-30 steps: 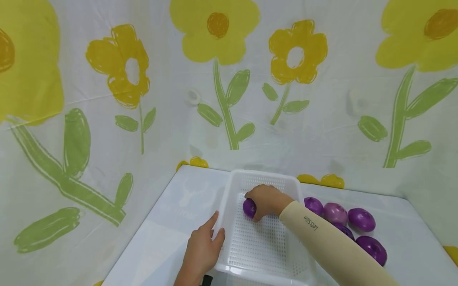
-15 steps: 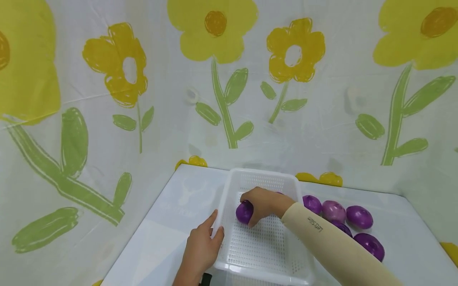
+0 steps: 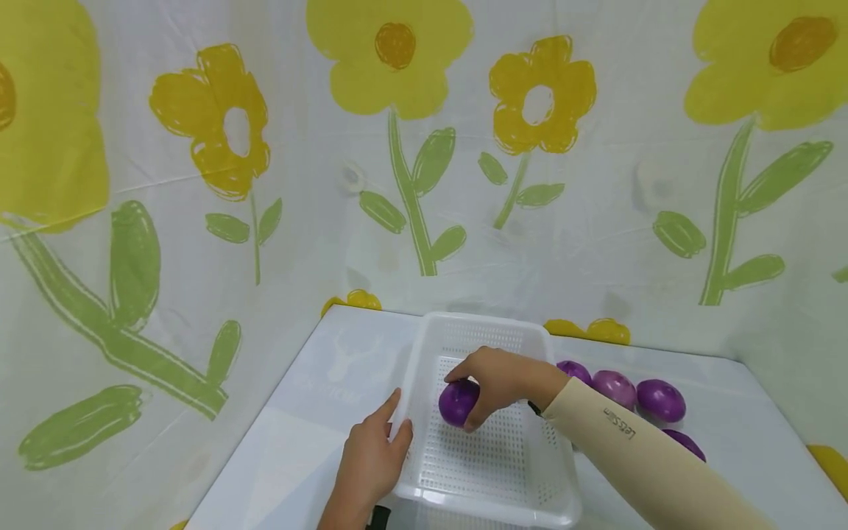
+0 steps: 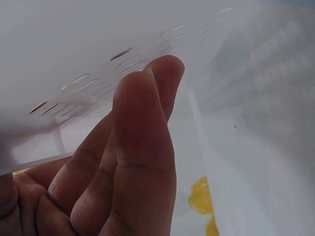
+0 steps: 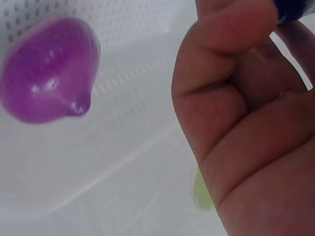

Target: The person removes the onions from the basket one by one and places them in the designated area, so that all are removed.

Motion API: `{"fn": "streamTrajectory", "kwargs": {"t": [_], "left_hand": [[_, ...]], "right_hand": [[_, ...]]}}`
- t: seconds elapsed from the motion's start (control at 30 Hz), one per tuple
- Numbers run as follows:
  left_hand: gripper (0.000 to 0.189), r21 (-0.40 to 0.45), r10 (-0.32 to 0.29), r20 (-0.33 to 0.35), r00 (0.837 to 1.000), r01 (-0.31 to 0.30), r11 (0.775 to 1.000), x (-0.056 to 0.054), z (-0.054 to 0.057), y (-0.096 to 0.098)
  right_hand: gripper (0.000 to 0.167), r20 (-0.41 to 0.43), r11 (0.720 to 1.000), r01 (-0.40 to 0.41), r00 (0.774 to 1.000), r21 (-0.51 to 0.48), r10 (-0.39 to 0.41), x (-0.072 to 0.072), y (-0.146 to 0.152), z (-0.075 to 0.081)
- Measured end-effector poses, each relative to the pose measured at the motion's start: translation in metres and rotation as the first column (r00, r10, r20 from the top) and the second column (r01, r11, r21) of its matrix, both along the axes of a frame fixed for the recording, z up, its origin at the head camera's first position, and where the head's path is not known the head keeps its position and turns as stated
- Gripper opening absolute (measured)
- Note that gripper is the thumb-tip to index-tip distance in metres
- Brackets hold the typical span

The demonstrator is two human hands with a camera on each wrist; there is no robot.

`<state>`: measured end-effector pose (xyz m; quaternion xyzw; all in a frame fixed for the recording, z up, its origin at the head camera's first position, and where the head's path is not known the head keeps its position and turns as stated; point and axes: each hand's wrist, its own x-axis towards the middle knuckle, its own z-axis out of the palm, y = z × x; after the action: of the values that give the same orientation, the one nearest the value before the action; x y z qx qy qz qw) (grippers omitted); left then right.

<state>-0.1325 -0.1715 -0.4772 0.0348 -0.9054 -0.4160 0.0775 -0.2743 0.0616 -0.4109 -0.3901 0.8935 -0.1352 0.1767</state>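
My right hand (image 3: 497, 379) holds a purple onion (image 3: 458, 403) over the floor of a white perforated plastic basket (image 3: 424, 492), with fingertips on its far side and thumb on its near side. The right wrist view catches only a dark sliver of this onion (image 5: 294, 10) past the curled fingers. Another purple onion (image 5: 51, 71) with a pointed tip sits in the basket in that view; the right hand hides it in the head view. My left hand (image 3: 371, 460) rests against the basket's left side, index finger and thumb extended at the rim.
Several more purple onions (image 3: 661, 400) lie on the white table (image 3: 311, 412) right of the basket, some partly covered by the right sleeve (image 3: 629, 442). A flower-printed cloth (image 3: 318, 243) hangs behind and along the left of the table.
The held onion has come slightly nearer and to the left. My right forearm has shifted right, and the fingers leave more of the onion showing. The left hand stays at the basket.
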Motion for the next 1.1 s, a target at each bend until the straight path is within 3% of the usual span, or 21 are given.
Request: {"fn": "streamTrajectory", "kwargs": {"t": [0.37,0.57,0.87,1.1], "left_hand": [[0.055,0.024,0.004,0.005,1.000,-0.004,1.000,-0.002,0.003,0.000],[0.055,0.037,0.000,0.000,1.000,0.000,0.999,-0.002,0.002,0.004],[0.055,0.046,-0.002,0.014,1.000,0.001,0.999,-0.001,0.003,0.005],[0.056,0.053,0.023,0.044,0.999,-0.025,0.998,0.000,0.001,0.005]], "right_hand": [[0.081,0.086,0.993,-0.021,0.996,-0.119,0.031,0.006,0.048,0.032],[0.082,0.150,0.973,0.008,0.988,-0.232,0.028,0.029,0.079,0.043],[0.083,0.039,0.953,0.034,0.999,-0.302,-0.024,0.064,0.120,0.045],[0.079,0.056,0.924,0.119,0.993,-0.365,-0.106,0.093,0.150,0.041]]}}
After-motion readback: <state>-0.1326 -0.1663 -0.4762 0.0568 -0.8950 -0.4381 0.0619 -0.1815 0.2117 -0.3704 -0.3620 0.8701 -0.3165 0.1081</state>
